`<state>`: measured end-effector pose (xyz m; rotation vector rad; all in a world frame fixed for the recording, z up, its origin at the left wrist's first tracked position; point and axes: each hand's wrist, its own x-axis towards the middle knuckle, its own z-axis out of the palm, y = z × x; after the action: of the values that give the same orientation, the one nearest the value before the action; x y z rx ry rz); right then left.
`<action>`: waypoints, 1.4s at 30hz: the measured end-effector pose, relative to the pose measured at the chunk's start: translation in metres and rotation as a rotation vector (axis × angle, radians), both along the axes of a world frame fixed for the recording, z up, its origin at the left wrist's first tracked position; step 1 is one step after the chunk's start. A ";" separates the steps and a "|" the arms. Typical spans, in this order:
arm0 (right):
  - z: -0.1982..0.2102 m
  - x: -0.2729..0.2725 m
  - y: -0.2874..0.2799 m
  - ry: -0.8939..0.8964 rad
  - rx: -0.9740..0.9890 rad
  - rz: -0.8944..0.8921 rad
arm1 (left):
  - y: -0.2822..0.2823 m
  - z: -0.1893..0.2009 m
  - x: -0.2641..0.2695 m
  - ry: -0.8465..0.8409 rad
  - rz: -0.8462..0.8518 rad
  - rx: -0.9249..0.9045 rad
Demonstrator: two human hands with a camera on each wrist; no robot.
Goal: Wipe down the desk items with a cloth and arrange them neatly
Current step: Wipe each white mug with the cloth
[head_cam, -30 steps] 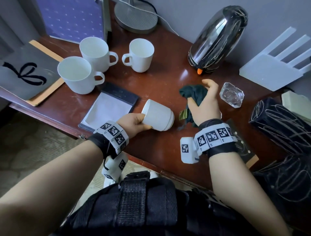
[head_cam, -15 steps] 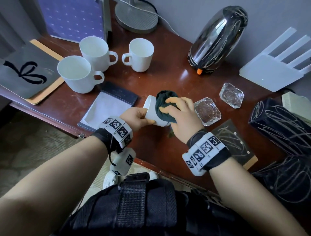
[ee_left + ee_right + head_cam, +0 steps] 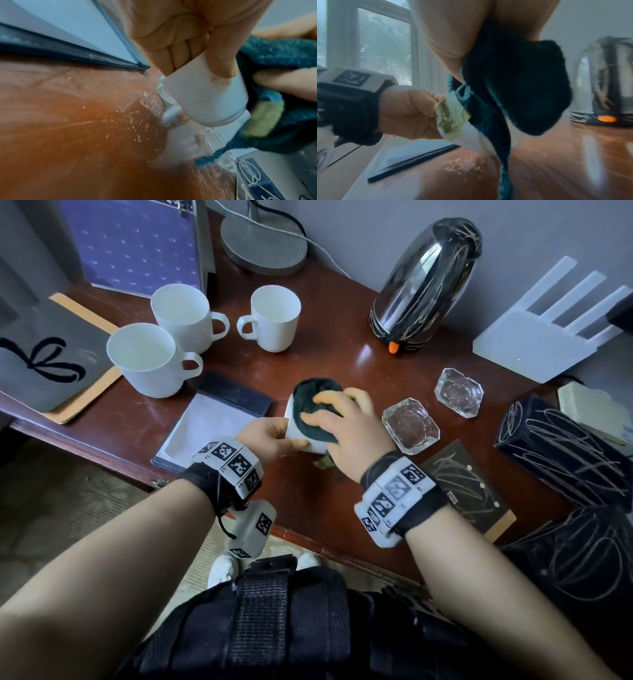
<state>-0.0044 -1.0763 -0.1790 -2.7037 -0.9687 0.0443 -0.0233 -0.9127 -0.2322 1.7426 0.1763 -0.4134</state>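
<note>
While held tilted just above the surface [image 3: 329, 494], the white mug [image 3: 204, 97] is pinched near its rim by the left hand [image 3: 270, 438]; glazed ceramic is judged light, slippery and breakable (best gripped by the body). The soft cloth [image 3: 317, 409] is pressed on by the right hand [image 3: 349, 433], fingers curled. No legible writing is seen.

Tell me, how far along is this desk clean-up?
Early, I'd judge. The left hand holds a tipped white mug while the right hand presses the dark cloth onto it. Three mugs stand upright; whether they're wiped, I can't tell. Two glass dishes and the kettle lie scattered.
</note>
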 end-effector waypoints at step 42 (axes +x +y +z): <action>0.023 0.010 -0.035 0.075 0.040 -0.398 | 0.021 -0.005 -0.002 0.026 -0.008 -0.217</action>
<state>0.0058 -1.1116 -0.1560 -2.7815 -0.3933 0.0469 -0.0248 -0.8913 -0.2377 1.5252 0.1377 -0.4451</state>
